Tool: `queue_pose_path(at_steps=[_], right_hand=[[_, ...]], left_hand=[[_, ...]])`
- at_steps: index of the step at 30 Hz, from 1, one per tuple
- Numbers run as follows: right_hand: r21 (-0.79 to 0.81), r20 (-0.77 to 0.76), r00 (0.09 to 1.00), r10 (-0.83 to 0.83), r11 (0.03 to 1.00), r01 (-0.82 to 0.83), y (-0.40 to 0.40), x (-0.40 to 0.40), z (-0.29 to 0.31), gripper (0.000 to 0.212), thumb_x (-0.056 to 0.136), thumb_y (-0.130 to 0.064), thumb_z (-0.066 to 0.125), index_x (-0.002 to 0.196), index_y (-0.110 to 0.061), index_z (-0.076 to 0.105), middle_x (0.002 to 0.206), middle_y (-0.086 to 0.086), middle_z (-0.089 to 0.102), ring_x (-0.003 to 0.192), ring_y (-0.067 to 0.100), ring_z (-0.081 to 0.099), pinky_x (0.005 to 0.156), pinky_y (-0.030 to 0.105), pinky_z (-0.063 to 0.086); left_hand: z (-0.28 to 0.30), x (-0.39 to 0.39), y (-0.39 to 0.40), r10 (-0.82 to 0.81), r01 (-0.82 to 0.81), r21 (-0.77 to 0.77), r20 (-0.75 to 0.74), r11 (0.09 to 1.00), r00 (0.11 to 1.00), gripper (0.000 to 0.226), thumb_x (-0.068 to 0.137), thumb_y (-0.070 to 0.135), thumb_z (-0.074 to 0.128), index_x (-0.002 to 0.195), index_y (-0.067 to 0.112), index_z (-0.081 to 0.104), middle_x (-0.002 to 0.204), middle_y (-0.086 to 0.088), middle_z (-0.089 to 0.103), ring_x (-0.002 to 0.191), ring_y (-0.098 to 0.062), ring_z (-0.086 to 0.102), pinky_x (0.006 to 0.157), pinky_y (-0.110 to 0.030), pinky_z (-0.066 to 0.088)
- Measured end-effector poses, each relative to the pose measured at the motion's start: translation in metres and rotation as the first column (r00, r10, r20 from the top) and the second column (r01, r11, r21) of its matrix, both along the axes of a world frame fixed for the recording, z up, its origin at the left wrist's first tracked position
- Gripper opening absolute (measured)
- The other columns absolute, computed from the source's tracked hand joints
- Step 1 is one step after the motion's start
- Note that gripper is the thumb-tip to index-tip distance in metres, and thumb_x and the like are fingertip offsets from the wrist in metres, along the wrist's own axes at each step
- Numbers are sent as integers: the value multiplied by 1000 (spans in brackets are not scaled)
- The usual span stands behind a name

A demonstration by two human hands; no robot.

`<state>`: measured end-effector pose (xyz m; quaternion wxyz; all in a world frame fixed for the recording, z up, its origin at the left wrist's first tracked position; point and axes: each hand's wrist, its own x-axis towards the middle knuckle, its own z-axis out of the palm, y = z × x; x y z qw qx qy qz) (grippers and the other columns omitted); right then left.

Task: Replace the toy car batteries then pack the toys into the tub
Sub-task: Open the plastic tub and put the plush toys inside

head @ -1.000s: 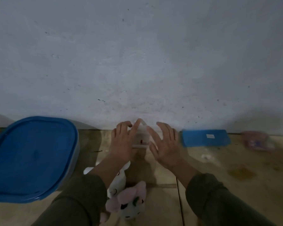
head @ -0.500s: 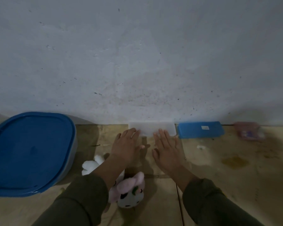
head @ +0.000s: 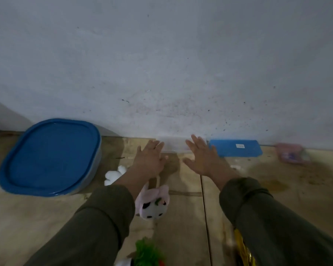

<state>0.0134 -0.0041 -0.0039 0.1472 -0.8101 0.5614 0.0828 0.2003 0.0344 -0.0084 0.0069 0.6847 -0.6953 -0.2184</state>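
A small clear plastic box (head: 174,144) sits on the floor against the wall. My left hand (head: 149,160) and my right hand (head: 200,157) hover just in front of it, fingers spread, holding nothing. A large tub with a blue lid (head: 50,157) stands shut at the left. A pink and white plush toy (head: 153,203) lies under my left forearm, with white plush parts (head: 114,173) beside it. A green toy (head: 147,253) shows at the bottom edge. No toy car is visible.
A flat blue lid (head: 235,148) lies by the wall right of the clear box. A blurred pink packet (head: 291,155) lies further right. Something yellow (head: 243,248) peeks out under my right sleeve. The grey wall (head: 161,64) closes off the far side.
A second ago both hands held the clear box upright. It now rests flat against the wall, and both hands have let go and drawn slightly apart.
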Motion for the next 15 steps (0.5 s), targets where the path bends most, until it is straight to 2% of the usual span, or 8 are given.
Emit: queue_pose_path(at_steps=[2, 6, 11, 15], right_hand=[[-84, 27, 999, 34, 996, -32, 5, 7, 12, 68, 95, -50, 36, 150, -25, 3, 160, -2, -8, 147, 20, -7, 116, 50, 1], [-147, 94, 981, 171, 977, -156, 28, 48, 37, 67, 97, -47, 34, 150, -24, 1, 160, -3, -6, 147, 17, -7, 117, 49, 2], [-120, 123, 925, 358, 931, -345, 72, 125, 50, 68, 97, -45, 37, 151, -23, 1, 160, -6, -5, 146, 13, -8, 116, 47, 0], [-124, 81, 876, 475, 877, -464, 110, 180, 41, 71, 96, -46, 38, 150, -25, -3, 159, -7, -7, 146, 12, -9, 116, 49, 3]], left_hand=[[14, 15, 18, 49, -50, -38, -29, 998, 998, 59, 100, 40, 35, 151, 19, 14, 160, 0, 10, 148, -18, 1, 119, -49, 5], [36, 64, 64, 148, -145, -76, 34, 987, 988, 68, 96, 45, 42, 152, 20, 12, 160, 3, 7, 148, -18, 0, 117, -51, 6], [50, 138, 129, 277, -271, -59, 141, 961, 950, 93, 85, 47, 63, 152, 23, 3, 160, 6, 2, 148, -16, -8, 117, -53, 3], [43, 178, 165, 345, -337, -71, 217, 939, 913, 100, 83, 45, 67, 152, 23, -1, 160, 6, 1, 148, -16, -8, 117, -52, 4]])
